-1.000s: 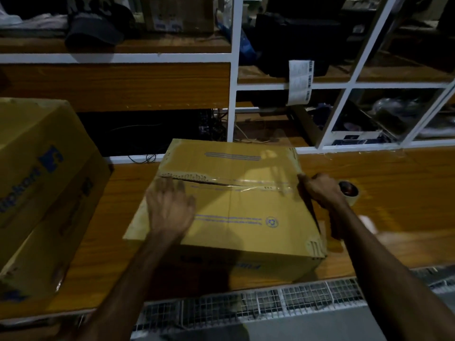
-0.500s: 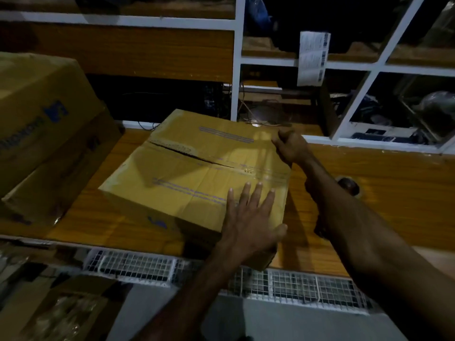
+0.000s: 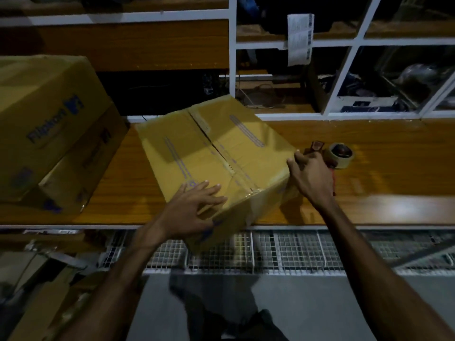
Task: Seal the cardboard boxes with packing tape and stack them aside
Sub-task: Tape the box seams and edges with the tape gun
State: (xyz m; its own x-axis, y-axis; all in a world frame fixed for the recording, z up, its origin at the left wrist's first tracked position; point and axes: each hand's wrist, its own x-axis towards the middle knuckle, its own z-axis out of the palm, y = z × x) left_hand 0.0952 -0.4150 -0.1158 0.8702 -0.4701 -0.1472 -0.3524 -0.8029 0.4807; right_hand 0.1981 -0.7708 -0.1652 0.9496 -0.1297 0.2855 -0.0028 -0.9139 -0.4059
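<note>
Dim shelving backed the table (image 3: 369, 153), where the stiff, seemingly light cardboard box (image 3: 216, 153) overhung the near edge, left hand (image 3: 194, 212) flat on its near corner, right hand (image 3: 311, 173) gripping its right corner.

Left stacked boxes (image 3: 49, 134): cut off by frame's left edge | cardboard box (image 3: 216, 156): near corner covered by left hand (image 3: 194, 212), print there unreadable | tape roll (image 3: 341, 156): partly behind right hand (image 3: 310, 178) | shelf contents (image 3: 394, 77): too dark to identify

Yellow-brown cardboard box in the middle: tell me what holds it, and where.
Left hand lies flat on the yellow-brown cardboard box near corner; right hand grips its right edge.
</note>
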